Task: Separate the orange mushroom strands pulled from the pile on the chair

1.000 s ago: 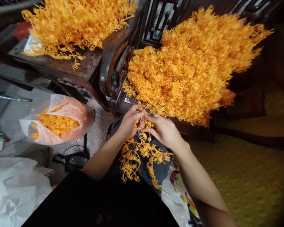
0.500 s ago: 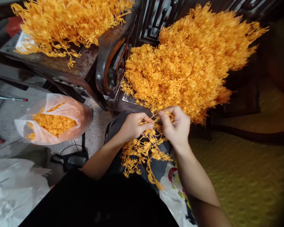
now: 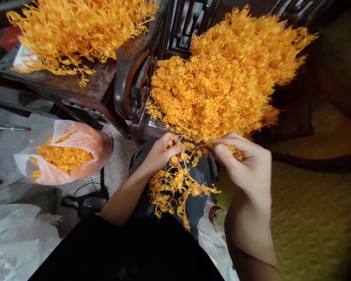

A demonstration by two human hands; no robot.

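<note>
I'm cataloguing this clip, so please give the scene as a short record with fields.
Left hand: pinching an orange sprig
Right hand: holding orange strands
Sprig: seen against dark trousers
Large orange pile: ahead, right of the wooden armrest
Second orange pile: left of the armrest
Open bag: on the floor at left, holding orange pieces

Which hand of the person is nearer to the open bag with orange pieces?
Left. The left hand lies between the open bag and the right hand, which is farther right.

The right hand (image 3: 251,164) has drawn rightward, farther from the left hand (image 3: 160,154)
</note>
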